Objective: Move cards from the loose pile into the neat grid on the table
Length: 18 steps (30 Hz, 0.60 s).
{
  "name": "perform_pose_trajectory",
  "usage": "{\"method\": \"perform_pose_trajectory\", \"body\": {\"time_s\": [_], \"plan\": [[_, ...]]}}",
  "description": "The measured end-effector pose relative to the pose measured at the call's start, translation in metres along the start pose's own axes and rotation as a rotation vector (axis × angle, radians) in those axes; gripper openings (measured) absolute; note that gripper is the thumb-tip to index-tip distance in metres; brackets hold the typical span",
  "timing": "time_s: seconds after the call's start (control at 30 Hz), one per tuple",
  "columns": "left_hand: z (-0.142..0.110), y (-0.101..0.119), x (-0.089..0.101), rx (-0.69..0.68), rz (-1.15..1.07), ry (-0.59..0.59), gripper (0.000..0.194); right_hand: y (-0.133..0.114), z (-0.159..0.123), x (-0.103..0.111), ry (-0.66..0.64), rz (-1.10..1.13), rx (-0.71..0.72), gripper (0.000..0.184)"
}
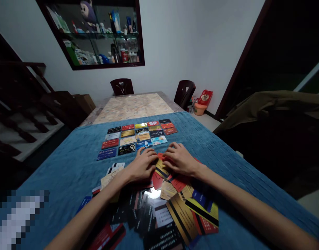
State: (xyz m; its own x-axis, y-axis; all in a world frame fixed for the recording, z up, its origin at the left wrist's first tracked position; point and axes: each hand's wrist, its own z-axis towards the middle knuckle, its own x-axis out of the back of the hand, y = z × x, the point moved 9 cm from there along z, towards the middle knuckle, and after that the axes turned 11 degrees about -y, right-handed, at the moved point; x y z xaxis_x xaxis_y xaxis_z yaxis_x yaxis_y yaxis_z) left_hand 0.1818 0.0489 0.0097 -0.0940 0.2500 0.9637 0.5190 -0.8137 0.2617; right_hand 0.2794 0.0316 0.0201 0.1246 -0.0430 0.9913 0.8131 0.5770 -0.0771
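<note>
Under and between the fingertips of the left hand (143, 162) and the right hand (180, 158), a loose, overlapping pile of cards (181, 218), spread back beneath both forearms on a blue cloth (57, 156). Fingers of both hands bent and slightly apart, laid on the cards rather than clamped around anything visible; exact contact under the pads hidden from view. In the narrow space between the two sets of fingers, a gold card (162, 170) with a dark stripe; just behind the right fingers, a red card (180, 182). Ahead of the left fingers and mostly to their left, rows of cards (142, 138) set out neatly, well within reach.

Probably plastic: very light, thin, stiff and hard to damage, short of forced bending. Smooth faces, to judge by the bright glare (152, 193) behind the fingers, so likely to slide over one another; likely better grip against the cloth. Best taken by a free corner or two opposite edges, between thumb and forefinger. Easiest hold at overhanging edges, as on the yellow card (203, 208) behind the right fingers; harder with a card lying flat, with perhaps a fingernail needed beneath one edge.
</note>
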Motion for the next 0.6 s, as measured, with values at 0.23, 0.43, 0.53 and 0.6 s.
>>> {"method": "perform_pose_trajectory", "body": {"time_s": [0.23,0.43,0.53,0.6], "plan": [[-0.010,0.005,-0.013,-0.051,-0.055,-0.042,0.045,-0.023,-0.007,-0.005,-0.096,-0.047,-0.018,0.047],[-0.014,0.010,-0.010,-0.046,0.002,-0.003,0.036,-0.028,-0.007,-0.009,-0.131,-0.092,-0.071,0.049],[-0.015,0.013,-0.008,-0.030,0.070,-0.016,0.030,-0.031,-0.005,-0.009,-0.147,-0.080,-0.084,0.041],[-0.016,0.014,-0.007,-0.019,0.118,-0.023,0.026,-0.033,-0.005,-0.009,-0.157,-0.062,-0.085,0.035]]}}
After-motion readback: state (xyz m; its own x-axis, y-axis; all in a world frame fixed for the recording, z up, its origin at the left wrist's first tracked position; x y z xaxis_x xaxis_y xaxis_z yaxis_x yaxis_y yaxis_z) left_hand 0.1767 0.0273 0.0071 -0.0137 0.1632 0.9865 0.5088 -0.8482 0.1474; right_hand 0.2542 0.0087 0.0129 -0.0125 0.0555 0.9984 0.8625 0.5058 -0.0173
